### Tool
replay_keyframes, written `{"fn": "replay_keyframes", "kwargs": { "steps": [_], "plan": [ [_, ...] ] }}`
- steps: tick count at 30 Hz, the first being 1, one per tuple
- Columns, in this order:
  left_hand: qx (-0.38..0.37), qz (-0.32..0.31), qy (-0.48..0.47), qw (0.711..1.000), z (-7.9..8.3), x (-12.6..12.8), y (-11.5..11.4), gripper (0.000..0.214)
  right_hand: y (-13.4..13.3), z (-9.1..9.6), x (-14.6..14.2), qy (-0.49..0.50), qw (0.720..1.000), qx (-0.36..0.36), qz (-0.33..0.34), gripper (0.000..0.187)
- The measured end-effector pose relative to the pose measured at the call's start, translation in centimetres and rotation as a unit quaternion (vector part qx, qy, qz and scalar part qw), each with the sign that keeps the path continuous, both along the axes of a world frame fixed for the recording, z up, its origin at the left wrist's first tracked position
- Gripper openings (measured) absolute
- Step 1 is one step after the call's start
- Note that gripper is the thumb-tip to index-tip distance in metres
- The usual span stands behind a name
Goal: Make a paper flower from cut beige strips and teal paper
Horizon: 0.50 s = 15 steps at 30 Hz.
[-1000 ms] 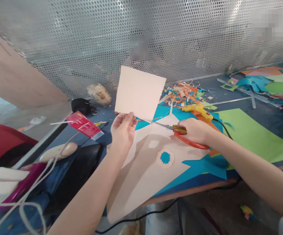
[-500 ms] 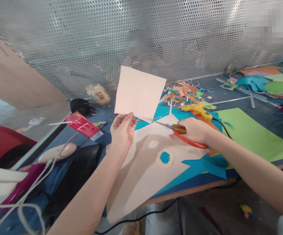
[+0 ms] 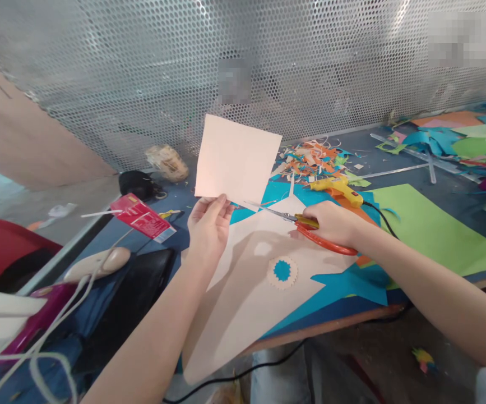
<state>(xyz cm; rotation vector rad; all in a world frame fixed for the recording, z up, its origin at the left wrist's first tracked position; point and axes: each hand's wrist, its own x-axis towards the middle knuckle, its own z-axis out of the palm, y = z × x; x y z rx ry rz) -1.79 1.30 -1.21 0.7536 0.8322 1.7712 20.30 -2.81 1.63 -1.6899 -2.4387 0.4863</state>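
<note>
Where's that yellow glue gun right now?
In the head view, the glue gun lies right of centre, just beyond the right hand, with the heap of paper scraps behind it and the green sheet to its right.

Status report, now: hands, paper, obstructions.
Left hand pinches cream paper square at its lower edge. Right hand holds orange-handled scissors, blades near that edge. Yellow glue gun lies close beyond right hand.

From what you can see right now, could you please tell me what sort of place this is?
Probably a paper-craft workspace, judging by the yellow glue gun, the heap of coloured paper scraps, and the scissors in the person's right hand.
</note>
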Motion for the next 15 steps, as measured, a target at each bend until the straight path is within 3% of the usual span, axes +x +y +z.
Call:
{"fn": "replay_keyframes", "kwargs": {
  "steps": [15],
  "plan": [
    [0.0, -0.001, -0.014, 1.0, 0.15, -0.03, -0.03, 0.026, 0.26, -0.4, 0.09, 0.009, 1.0, -0.003, 0.008, 0.048]
  ]
}}
